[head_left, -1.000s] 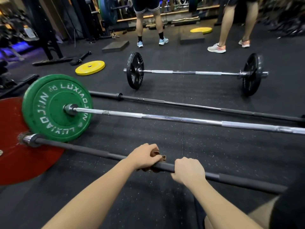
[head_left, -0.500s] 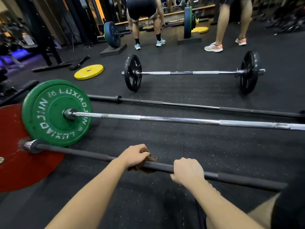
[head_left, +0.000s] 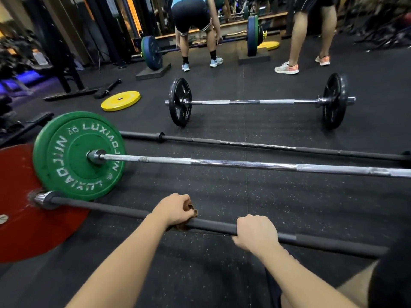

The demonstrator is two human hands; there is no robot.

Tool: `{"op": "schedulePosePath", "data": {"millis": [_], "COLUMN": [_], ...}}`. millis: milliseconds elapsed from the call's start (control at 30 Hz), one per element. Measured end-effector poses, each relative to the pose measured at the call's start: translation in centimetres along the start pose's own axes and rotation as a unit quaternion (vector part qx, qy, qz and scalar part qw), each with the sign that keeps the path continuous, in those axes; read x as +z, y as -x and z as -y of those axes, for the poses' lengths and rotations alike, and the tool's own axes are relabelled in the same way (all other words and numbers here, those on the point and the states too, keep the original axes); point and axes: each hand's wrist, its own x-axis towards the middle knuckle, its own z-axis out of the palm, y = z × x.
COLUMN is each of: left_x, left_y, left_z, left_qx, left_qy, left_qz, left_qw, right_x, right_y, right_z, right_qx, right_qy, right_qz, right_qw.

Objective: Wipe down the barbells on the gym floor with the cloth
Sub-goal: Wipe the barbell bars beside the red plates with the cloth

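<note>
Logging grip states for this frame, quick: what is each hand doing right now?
Left hand: closed, holding the brown cloth against the black barbell.
Right hand: closed, fingers gripping the same barbell, no cloth.

Cloth point(head_left: 191, 212): mostly covered by left grip point(head_left: 174, 210); only a brown fold showed at its right side. Right grip point(head_left: 255, 234): fingertips curled out of sight under near bar point(head_left: 211, 225). That bar's right end was hidden behind dark clothing point(head_left: 393, 274). Red plate point(head_left: 26, 230) was cut by the left edge. Chrome bar point(head_left: 244, 164) and black bar point(head_left: 255, 146) ran off the right edge. Far lifter point(head_left: 191, 18) and standing person point(head_left: 311, 25) were cut at the top. Far-left racks point(head_left: 20, 54) were blurred.
</note>
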Motion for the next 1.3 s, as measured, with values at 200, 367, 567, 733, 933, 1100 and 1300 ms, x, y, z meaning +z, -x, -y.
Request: {"op": "schedulePosePath", "data": {"millis": [200,367,567,733,933,1100,1300], "left_x": [1.2,0.0,-0.2,2.0,0.2,1.9,4.5], "left_y": [-0.3,-0.1,-0.3,0.0,-0.3,-0.3,0.2], "left_z": [-3.5,0.1,-0.1,-5.2,-1.5,-4.0,-10.0], "left_qx": [0.093,0.046,0.026,0.098,0.044,0.043,0.106], "left_qy": [0.071,0.071,0.039,0.113,0.093,0.037,0.136], "left_qz": [0.022,0.012,-0.008,0.011,0.028,0.000,0.006], "left_qw": [0.993,0.996,0.999,0.989,0.994,0.998,0.985], "right_x": [0.2,0.1,0.4,0.0,0.1,0.7,0.6], "right_y": [-0.1,-0.2,-0.3,-0.9,0.6,0.8,0.7], "right_z": [0.0,-0.3,-0.1,-0.4,-3.3,-3.0,-3.2], "right_qx": [0.002,0.016,0.010,-0.001,0.055,0.077,0.071], "right_qy": [0.002,-0.020,0.000,-0.018,0.006,-0.019,-0.016], "right_qz": [-0.013,0.020,0.004,0.042,0.056,0.066,0.045], "right_qw": [1.000,0.999,1.000,0.999,0.997,0.995,0.996]}}
